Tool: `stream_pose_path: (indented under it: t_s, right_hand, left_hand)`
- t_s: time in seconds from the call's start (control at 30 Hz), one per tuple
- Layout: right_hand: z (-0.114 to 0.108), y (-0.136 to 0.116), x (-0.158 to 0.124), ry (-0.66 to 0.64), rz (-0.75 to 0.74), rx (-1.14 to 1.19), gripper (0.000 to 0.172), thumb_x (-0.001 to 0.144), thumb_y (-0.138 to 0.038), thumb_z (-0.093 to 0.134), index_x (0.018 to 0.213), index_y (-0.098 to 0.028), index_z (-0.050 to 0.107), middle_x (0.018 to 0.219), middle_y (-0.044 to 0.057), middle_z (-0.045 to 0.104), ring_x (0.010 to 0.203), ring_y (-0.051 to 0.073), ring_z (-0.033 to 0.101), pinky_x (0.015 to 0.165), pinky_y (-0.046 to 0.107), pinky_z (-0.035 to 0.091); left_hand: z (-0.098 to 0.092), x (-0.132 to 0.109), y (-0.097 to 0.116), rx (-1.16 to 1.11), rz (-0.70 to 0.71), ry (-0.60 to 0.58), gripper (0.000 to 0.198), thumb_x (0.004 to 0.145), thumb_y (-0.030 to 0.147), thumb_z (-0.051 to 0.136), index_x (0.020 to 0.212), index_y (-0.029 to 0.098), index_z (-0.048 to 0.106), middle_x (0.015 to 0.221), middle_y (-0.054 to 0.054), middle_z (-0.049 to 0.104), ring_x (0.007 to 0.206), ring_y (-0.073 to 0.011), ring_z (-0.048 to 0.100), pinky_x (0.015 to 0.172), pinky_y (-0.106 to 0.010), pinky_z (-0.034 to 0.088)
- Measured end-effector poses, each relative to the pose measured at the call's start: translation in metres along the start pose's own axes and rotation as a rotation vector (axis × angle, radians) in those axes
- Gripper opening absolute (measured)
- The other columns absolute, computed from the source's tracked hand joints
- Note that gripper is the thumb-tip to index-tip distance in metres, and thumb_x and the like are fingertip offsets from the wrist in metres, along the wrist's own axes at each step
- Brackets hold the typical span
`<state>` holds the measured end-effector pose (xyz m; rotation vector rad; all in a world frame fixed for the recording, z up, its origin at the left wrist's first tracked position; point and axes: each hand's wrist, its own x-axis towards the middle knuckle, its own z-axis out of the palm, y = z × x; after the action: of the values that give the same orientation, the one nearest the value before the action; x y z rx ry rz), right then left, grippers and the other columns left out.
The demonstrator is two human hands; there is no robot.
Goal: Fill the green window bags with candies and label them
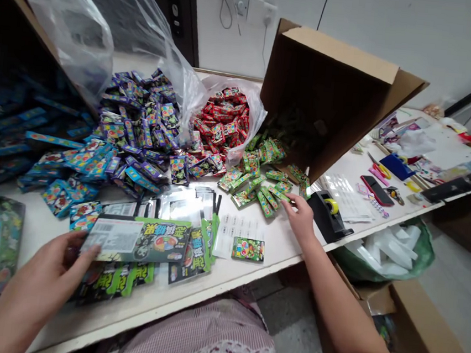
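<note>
My left hand [57, 270] grips a black-and-green printed candy box [162, 241] by its left end, thumb on top, above a stack of flat black-and-green packets [190, 255]. My right hand [299, 219] reaches to the pile of small green candy boxes [254, 175], thumb and forefinger closed at the end of one small green candy box [279, 194]. One more small green box [248, 250] lies alone near the table's front edge, by a clear sheet of labels [234, 226].
Purple packets [140, 123] and red packets [224, 117] spill from plastic bags. Blue packets [91, 157] lie at left. A cardboard box [338, 59] stands tipped behind the green boxes. Right of my hand are a tape dispenser [327, 216], a phone [377, 190] and scissors [380, 167].
</note>
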<state>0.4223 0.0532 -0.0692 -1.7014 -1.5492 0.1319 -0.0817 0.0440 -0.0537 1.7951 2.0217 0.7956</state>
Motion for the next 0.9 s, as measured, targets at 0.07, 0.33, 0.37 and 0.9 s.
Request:
stream_pose_path:
  t_s: [0.07,0.33,0.37,0.9]
  right_hand:
    - [-0.006,-0.02,-0.009,0.044,-0.046,0.027,0.025,0.088,-0.038,0.056,0.102,-0.02,0.066,0.105,0.013,0.069,0.104,0.026,0.062,0.095,0.049,0.048]
    - [0.037,-0.146,-0.057,-0.209,-0.622,0.278,0.015,0.085,-0.021,0.064,0.099,-0.028,0.063,0.1,0.007,0.066,0.098,0.024,0.063,0.086,0.045,0.053]
    - [0.043,-0.155,-0.062,-0.26,-0.643,0.292,0.016,0.086,-0.022,0.063,0.101,-0.028,0.062,0.101,0.007,0.065,0.1,0.024,0.062,0.086,0.045,0.053]
    - [0.033,-0.15,-0.019,-0.603,-0.558,0.11,0.074,0.075,-0.031,0.071,0.141,-0.029,0.037,0.137,0.013,0.043,0.129,0.032,0.041,0.106,0.054,0.037]
  left_hand:
    - [-0.003,-0.006,0.026,0.106,0.096,0.095,0.028,0.074,0.048,0.06,0.092,0.027,0.059,0.089,-0.003,0.063,0.09,-0.0324,0.061,0.075,-0.047,0.052]
    - [0.057,-0.053,0.147,-1.185,-0.197,-0.676,0.042,0.08,0.055,0.064,0.099,0.018,0.061,0.093,-0.009,0.068,0.082,-0.0194,0.065,0.073,-0.033,0.054]
    - [0.064,-0.055,0.149,-1.299,-0.26,-0.591,0.04,0.08,0.055,0.064,0.092,0.017,0.061,0.088,-0.007,0.067,0.077,-0.0164,0.063,0.068,-0.029,0.053]
    - [0.014,-0.019,0.071,-0.111,0.523,-0.492,0.09,0.068,0.034,0.081,0.143,0.022,0.033,0.153,-0.017,0.031,0.144,-0.0365,0.021,0.115,-0.057,0.019]
